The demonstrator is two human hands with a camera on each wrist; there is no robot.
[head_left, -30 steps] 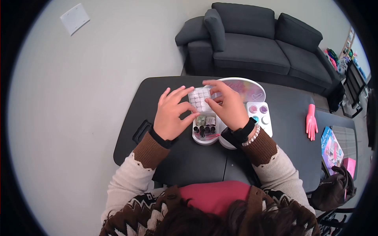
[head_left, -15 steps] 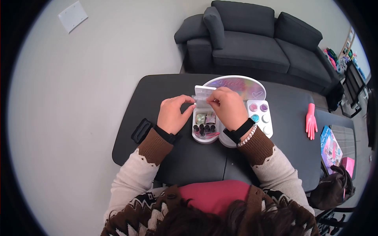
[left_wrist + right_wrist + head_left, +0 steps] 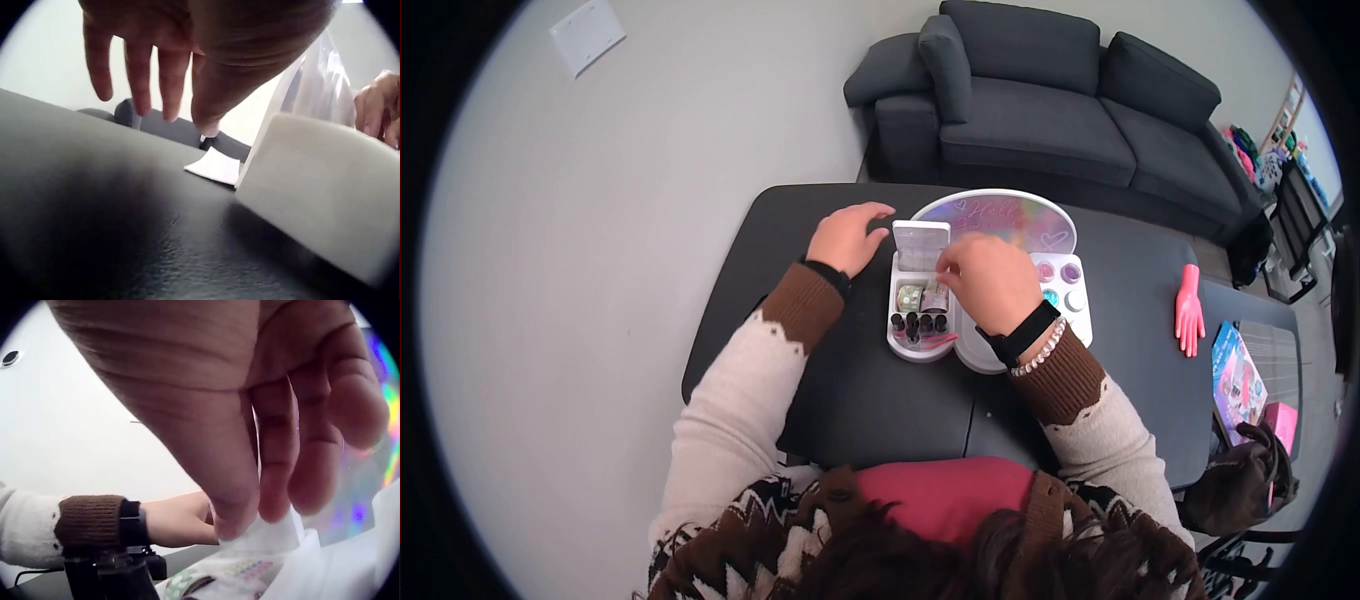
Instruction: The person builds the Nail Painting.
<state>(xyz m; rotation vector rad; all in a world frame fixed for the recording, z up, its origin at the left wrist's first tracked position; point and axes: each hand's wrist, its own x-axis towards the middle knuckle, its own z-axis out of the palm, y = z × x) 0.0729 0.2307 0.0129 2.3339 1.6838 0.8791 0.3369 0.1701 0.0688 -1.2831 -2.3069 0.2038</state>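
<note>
Left of the white kit (image 3: 897, 345), my left hand (image 3: 847, 240) is held above the black table with its fingers extended and nothing in them. In the left wrist view, a small white piece (image 3: 215, 167) lies on the table under the hand (image 3: 156, 56). Over the kit's left section, my right hand (image 3: 992, 285) has its thumb and fingertips together on translucent plastic (image 3: 269, 537), above a packet with coloured dots (image 3: 253, 569). A translucent white panel (image 3: 920, 240) stands upright at the back of that section. Where the sheet of white squares lies, I cannot tell.
Small black-capped bottles (image 3: 913, 325) and a pink stick sit in the kit; a tray of coloured pots (image 3: 1071, 272) is at its right. Farther right are a pink hand model (image 3: 1190, 310), a printed box (image 3: 1238, 375) and a dark bag (image 3: 1245, 485). A grey sofa (image 3: 1040, 125) stands behind.
The sheet of white squares left both hands' grasp above the kit. My left hand moved away to the left and its fingers spread; my right hand lowered toward the compartment with packets.
</note>
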